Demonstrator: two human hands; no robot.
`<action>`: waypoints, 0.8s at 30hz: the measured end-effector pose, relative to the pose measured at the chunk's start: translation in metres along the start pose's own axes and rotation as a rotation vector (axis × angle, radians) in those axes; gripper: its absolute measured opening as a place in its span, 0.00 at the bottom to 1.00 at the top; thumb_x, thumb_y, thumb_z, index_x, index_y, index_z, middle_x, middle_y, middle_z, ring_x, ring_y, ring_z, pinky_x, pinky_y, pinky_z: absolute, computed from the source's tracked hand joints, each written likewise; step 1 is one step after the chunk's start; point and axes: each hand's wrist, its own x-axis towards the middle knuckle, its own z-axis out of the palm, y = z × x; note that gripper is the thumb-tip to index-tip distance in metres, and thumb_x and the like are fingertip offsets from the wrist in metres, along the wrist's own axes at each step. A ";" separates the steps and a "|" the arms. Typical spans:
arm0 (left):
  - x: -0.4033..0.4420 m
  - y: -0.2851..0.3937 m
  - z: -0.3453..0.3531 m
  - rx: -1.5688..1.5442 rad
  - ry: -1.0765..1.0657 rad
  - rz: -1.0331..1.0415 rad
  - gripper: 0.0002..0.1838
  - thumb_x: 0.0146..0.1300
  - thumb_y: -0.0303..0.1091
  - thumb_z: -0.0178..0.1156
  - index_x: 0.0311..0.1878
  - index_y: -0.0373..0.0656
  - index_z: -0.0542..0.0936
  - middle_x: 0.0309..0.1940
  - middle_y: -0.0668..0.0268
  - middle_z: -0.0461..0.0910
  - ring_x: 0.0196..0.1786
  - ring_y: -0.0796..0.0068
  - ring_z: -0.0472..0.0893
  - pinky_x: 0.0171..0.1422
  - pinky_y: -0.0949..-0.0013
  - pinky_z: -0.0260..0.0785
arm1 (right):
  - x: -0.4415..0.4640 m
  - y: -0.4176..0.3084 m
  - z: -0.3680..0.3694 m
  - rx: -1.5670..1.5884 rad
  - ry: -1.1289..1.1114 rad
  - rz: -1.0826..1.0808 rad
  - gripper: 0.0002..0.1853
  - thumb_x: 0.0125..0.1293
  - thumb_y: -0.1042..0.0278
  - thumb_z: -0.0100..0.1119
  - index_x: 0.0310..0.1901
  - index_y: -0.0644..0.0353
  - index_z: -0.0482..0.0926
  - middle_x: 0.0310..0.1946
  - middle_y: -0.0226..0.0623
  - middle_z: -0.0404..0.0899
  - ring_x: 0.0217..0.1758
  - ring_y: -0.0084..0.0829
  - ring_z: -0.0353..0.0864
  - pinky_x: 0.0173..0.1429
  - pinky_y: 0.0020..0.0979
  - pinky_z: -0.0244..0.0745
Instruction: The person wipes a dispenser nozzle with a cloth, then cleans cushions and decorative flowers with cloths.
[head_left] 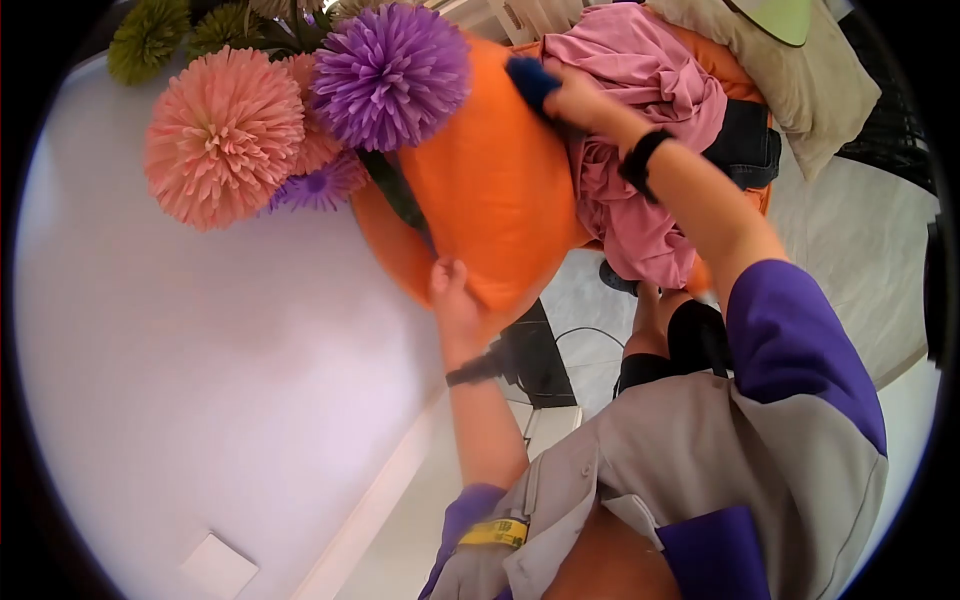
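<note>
My right hand [578, 100] is closed on a dark blue cloth [532, 84], which lies against the upper part of an orange padded seat [490, 170]. Lower down, my left hand [450, 282] has its fingers closed at the seat's near edge; what they grip is too small to tell. A dark green leaf-like strip [398, 192] runs down toward that hand. Pink crumpled fabric [640, 120] is draped right of the blue cloth, partly behind my right forearm.
Large artificial flowers, one purple [392, 75] and one pink [225, 135], overhang the seat at upper left. Folded dark clothing [742, 145] and a beige cushion [825, 85] lie at upper right. A pale wall [200, 330] rises on the left.
</note>
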 end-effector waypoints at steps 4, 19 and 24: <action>0.030 -0.017 -0.030 0.028 0.101 0.076 0.07 0.65 0.27 0.55 0.44 0.38 0.72 0.43 0.67 0.76 0.47 0.76 0.72 0.58 0.72 0.64 | -0.099 0.057 0.069 -0.125 0.111 -0.322 0.12 0.56 0.66 0.58 0.41 0.60 0.77 0.34 0.49 0.77 0.39 0.43 0.77 0.45 0.37 0.72; 0.023 -0.009 -0.015 -0.018 -0.002 -0.010 0.06 0.67 0.27 0.52 0.44 0.36 0.73 0.42 0.64 0.76 0.47 0.74 0.74 0.59 0.69 0.65 | -0.061 0.014 0.070 -0.060 0.196 -0.391 0.24 0.45 0.75 0.58 0.49 0.58 0.75 0.43 0.49 0.71 0.48 0.47 0.71 0.55 0.34 0.67; 0.023 -0.010 -0.009 -0.041 0.062 -0.068 0.05 0.66 0.25 0.52 0.43 0.37 0.73 0.41 0.66 0.76 0.44 0.75 0.73 0.57 0.72 0.65 | -0.146 0.043 0.125 -0.357 0.022 -0.454 0.19 0.41 0.72 0.62 0.40 0.53 0.78 0.41 0.43 0.69 0.47 0.48 0.69 0.50 0.40 0.67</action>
